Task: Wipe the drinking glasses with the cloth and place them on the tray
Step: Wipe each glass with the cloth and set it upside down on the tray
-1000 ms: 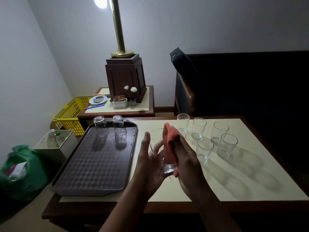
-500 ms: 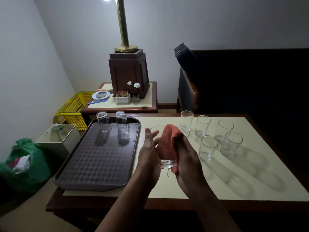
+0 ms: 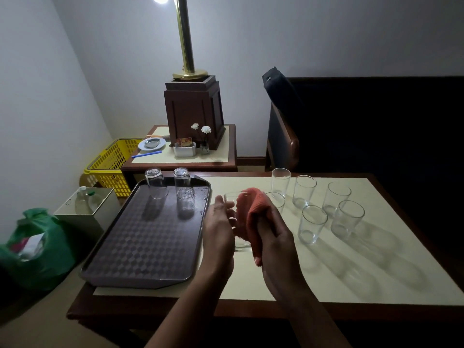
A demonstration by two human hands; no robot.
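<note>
fingers (image 3: 220, 206) of my left hand (image 3: 219, 232) cup the glass (image 3: 231, 198) at frame centre; right hand (image 3: 276, 238) fingers clamp the orange cloth (image 3: 251, 213), spread wider over its rim than a second ago. wiping goes on, so the tray (image 3: 140, 249) at left holds only two glasses (image 3: 156, 184).

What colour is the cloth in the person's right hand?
Orange-red; the cloth shows clearly in the head view, wrapped over the glass.

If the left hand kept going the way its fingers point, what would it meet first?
Probably nothing soon: the left hand, gripping the glass, points along the bare table strip between the tray and the upright glasses. Depth is unclear.
</note>
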